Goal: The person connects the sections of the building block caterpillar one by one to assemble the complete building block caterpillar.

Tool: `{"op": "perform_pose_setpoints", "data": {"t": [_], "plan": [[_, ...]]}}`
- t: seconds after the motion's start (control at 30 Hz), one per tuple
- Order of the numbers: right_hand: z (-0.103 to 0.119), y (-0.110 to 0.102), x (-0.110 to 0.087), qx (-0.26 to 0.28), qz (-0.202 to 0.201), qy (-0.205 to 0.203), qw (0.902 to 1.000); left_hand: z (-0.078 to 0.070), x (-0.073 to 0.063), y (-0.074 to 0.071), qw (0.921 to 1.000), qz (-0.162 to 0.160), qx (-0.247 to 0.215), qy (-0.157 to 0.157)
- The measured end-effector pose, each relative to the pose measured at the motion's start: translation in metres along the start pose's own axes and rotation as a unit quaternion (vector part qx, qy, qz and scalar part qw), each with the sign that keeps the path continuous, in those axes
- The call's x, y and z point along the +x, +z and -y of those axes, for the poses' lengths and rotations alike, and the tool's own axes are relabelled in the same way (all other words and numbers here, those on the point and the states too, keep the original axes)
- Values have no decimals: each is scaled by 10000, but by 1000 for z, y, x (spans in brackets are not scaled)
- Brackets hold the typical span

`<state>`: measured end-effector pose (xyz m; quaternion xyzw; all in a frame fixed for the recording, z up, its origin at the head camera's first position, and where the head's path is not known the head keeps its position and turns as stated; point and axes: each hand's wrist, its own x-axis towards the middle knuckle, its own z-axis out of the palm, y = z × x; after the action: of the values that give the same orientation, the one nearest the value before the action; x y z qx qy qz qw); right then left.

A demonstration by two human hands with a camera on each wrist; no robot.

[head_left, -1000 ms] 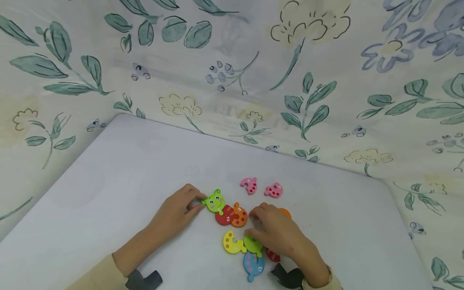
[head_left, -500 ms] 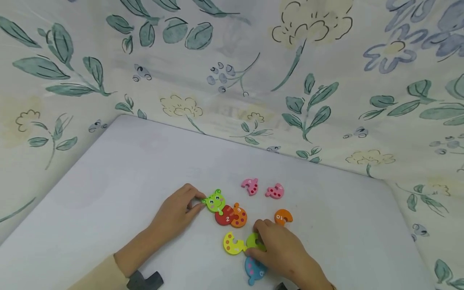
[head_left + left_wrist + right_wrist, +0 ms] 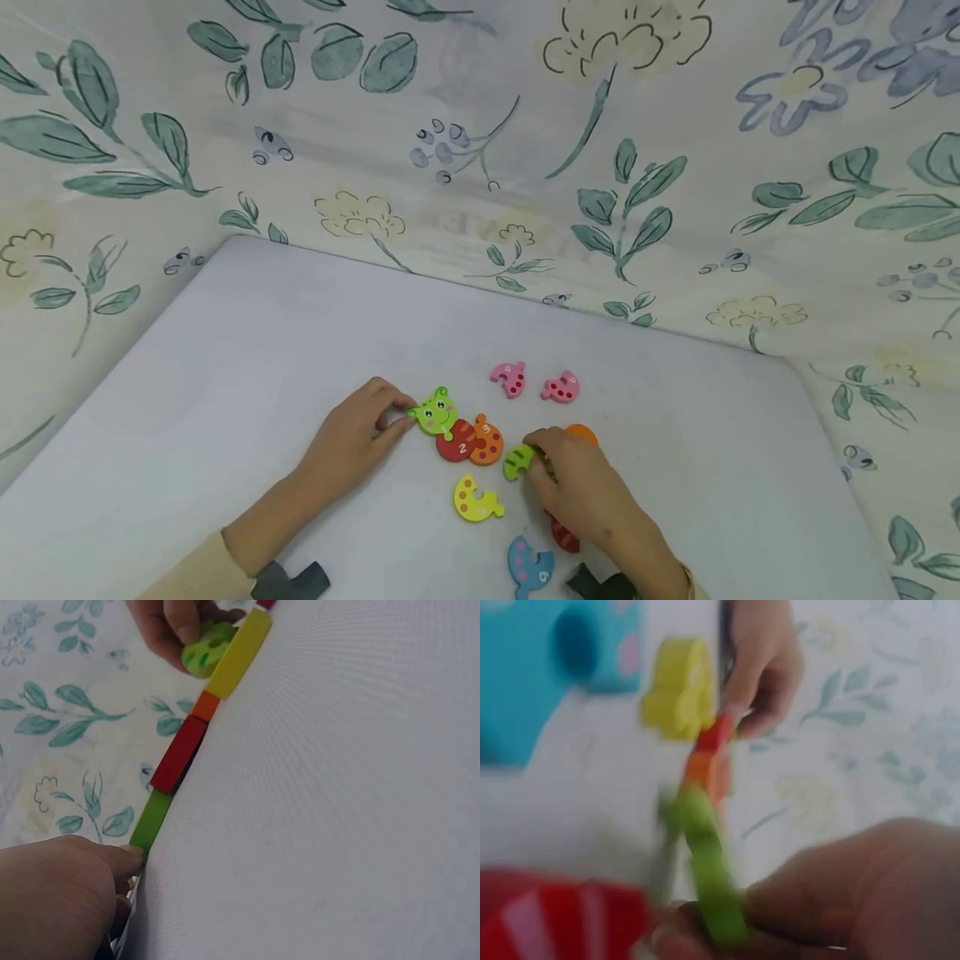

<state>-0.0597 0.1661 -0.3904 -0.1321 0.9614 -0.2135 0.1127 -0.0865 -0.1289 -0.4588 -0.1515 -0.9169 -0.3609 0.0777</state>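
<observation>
My left hand pinches the left edge of a green smiling caterpillar-head puzzle piece between thumb and finger. Joined to the head are a red piece marked 2 and a dotted orange piece marked 3. Just right of this chain, my right hand holds a striped green puzzle piece by its right side; the fingers hide part of it. The right wrist view shows that green piece tilted on edge, blurred, close to the orange one.
Loose pieces lie around on the white table: yellow, blue, two pink, a red-striped one and an orange one, both partly behind the right hand. A floral cloth hangs behind the table.
My right hand has picked up the green piece from between the yellow and blue ones and carried it up toward the orange piece. The left hand keeps its hold on the head.
</observation>
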Motion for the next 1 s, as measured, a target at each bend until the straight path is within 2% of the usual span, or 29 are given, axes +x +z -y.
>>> {"op": "perform_pose_setpoints", "data": {"t": [0.07, 0.13, 0.33, 0.47, 0.63, 0.77, 0.87, 1.0], "plan": [[-5, 1, 2, 123, -159, -76, 9998, 0, 0, 0, 10000, 35, 10, -4], [-8, 2, 4, 186, -148, -129, 9996, 0, 1, 1, 10000, 55, 23, 4], [-8, 6, 4, -277, 314, -305, 9987, 1, 1, 1, 9999, -2, 51, 91], [-6, 9, 4, -582, 469, -412, 9964, 2, 1, 1, 9999, -12, 33, 105], [-7, 7, 6, -642, 379, 86, 9972, 1, 0, 0, 10000, 36, 22, 51], [-9, 1, 5, -941, 148, 435, 9945, 1, 0, -1, 10000, 50, 44, 28], [-8, -3, 3, -1119, 45, 503, 9924, 0, 0, -1, 10000, 77, 46, 12], [-5, -9, -2, -1012, -8, 330, 9943, -1, 0, -2, 10000, 88, 38, -23]]}}
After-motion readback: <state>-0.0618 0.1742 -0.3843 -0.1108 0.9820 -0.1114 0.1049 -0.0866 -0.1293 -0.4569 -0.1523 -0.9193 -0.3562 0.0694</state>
